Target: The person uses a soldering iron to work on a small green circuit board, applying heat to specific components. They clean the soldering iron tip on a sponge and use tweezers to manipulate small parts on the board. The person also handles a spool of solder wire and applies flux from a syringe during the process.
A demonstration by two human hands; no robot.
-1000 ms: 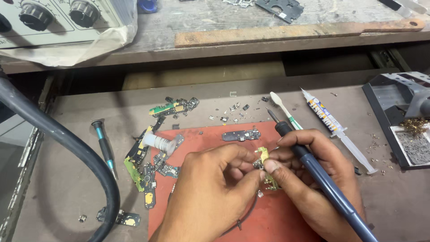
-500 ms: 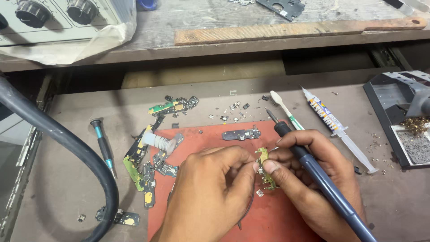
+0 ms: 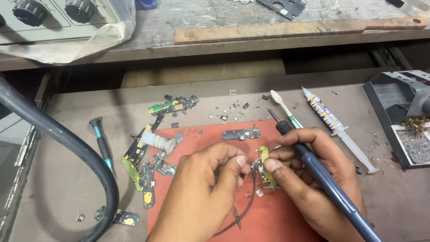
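My left hand pinches one end of a small green circuit board over the red work mat. My right hand grips the other side of the board with thumb and forefinger and also holds a blue soldering iron, its tip pointing up and left, away from the board. A thin dark cable hangs from the board onto the mat.
Several small circuit boards and a solder spool lie left of the mat. A screwdriver, thick black hose, syringe, white brush and iron stand surround it. A knobbed unit sits on the upper shelf.
Both hands have shifted slightly lower on the mat with the small board still pinched between them. Nothing else has moved.
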